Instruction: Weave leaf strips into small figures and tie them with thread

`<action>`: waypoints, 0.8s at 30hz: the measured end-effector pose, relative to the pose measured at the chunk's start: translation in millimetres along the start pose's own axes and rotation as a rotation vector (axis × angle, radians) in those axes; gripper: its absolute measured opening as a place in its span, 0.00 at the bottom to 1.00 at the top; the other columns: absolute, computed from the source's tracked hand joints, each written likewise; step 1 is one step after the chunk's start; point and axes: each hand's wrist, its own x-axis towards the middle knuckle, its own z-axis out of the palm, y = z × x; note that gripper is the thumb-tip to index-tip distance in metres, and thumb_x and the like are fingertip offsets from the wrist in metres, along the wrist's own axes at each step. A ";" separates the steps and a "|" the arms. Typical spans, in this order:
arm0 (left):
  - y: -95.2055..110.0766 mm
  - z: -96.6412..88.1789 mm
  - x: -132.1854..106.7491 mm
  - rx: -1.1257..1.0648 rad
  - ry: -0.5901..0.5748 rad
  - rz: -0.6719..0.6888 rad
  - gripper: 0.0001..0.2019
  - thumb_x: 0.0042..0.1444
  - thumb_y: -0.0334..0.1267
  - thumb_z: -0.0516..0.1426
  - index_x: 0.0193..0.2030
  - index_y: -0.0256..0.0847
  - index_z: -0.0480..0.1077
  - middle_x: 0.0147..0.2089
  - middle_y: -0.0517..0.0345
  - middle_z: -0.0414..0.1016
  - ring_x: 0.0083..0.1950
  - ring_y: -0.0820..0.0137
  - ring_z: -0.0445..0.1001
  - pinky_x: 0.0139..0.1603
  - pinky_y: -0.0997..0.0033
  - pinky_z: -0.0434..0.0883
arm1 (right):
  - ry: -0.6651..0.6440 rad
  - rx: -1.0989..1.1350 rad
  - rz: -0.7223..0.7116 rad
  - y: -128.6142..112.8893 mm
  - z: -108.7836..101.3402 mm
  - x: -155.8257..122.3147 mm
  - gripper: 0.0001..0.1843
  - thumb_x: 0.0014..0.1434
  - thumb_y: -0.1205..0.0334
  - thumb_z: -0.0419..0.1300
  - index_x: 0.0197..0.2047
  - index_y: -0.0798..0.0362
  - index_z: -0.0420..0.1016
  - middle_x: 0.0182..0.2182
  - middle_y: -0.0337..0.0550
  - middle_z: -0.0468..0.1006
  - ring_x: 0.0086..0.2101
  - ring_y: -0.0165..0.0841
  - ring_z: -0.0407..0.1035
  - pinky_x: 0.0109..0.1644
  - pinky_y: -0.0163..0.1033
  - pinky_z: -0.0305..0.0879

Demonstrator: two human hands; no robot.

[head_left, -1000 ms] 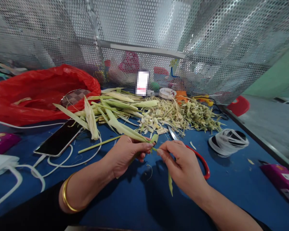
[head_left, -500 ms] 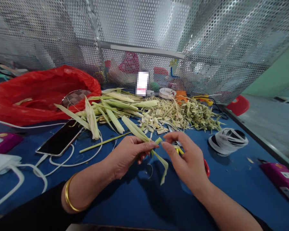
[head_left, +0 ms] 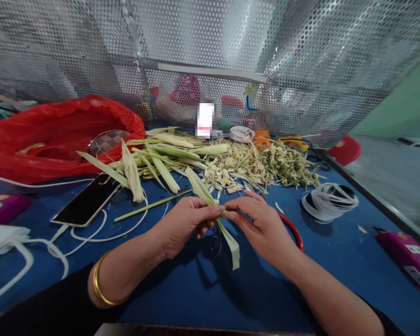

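Observation:
My left hand (head_left: 187,224) pinches a pale green leaf strip (head_left: 201,186) near its middle, thumb and fingers closed on it. My right hand (head_left: 262,226) meets it fingertip to fingertip and pinches the same strip, whose loose end (head_left: 231,242) hangs down between the hands. Both hands hover just above the blue table (head_left: 203,294). Behind them lies a pile of whole green leaves (head_left: 164,156), with a heap of trimmed scraps (head_left: 266,168) to its right. Scissors with red handles (head_left: 296,228) lie partly hidden under my right hand.
A red plastic bag (head_left: 52,135) sits at the back left. A phone (head_left: 86,200) with white cables (head_left: 101,228) lies left of the hands. A spool of white tape (head_left: 329,200) and a magenta box (head_left: 406,259) are on the right. Perforated metal screens (head_left: 231,56) wall the table.
My right hand has moved left and closed in on the left hand's fingertips. The leaf strip's loose end, first hanging below the right hand, now hangs between the two hands.

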 end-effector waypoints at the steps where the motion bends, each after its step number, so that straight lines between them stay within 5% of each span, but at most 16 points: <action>1: 0.5 0.4 -0.5 0.016 -0.004 -0.007 0.17 0.47 0.49 0.62 0.20 0.36 0.68 0.16 0.65 0.61 0.18 0.80 0.58 0.19 0.79 0.52 | 0.003 -0.005 0.000 0.4 -0.4 0.3 0.05 0.62 0.66 0.56 0.35 0.49 0.72 0.30 0.33 0.77 0.32 0.27 0.71 0.61 0.46 0.49; 6: 3.8 1.9 -2.4 0.088 -0.042 -0.011 0.13 0.47 0.45 0.61 0.26 0.36 0.74 0.19 0.64 0.64 0.19 0.80 0.59 0.19 0.79 0.54 | 0.063 -0.039 -0.011 -1.1 -3.8 -0.2 0.08 0.60 0.67 0.58 0.29 0.50 0.72 0.25 0.32 0.75 0.28 0.26 0.68 0.58 0.44 0.52; 12: 6.2 -0.4 -2.2 0.169 -0.083 0.023 0.11 0.47 0.43 0.61 0.28 0.35 0.76 0.18 0.65 0.61 0.20 0.79 0.57 0.20 0.78 0.53 | 0.061 0.026 0.081 -3.8 -4.5 -0.8 0.08 0.58 0.67 0.59 0.27 0.52 0.73 0.24 0.36 0.74 0.28 0.29 0.67 0.37 0.37 0.61; 18: 2.8 8.0 -6.6 0.278 -0.152 0.039 0.14 0.47 0.46 0.61 0.24 0.36 0.73 0.16 0.67 0.58 0.18 0.80 0.53 0.20 0.76 0.49 | -0.080 0.290 0.222 -3.0 -3.0 4.4 0.07 0.58 0.61 0.58 0.35 0.52 0.78 0.33 0.42 0.77 0.35 0.32 0.70 0.40 0.38 0.65; 24: -8.2 17.7 -5.5 0.222 -0.153 0.023 0.10 0.47 0.41 0.60 0.22 0.37 0.69 0.16 0.68 0.56 0.19 0.80 0.49 0.20 0.75 0.46 | -0.142 0.666 0.483 -9.4 2.4 1.9 0.08 0.51 0.59 0.63 0.32 0.55 0.74 0.26 0.38 0.73 0.25 0.27 0.65 0.29 0.33 0.64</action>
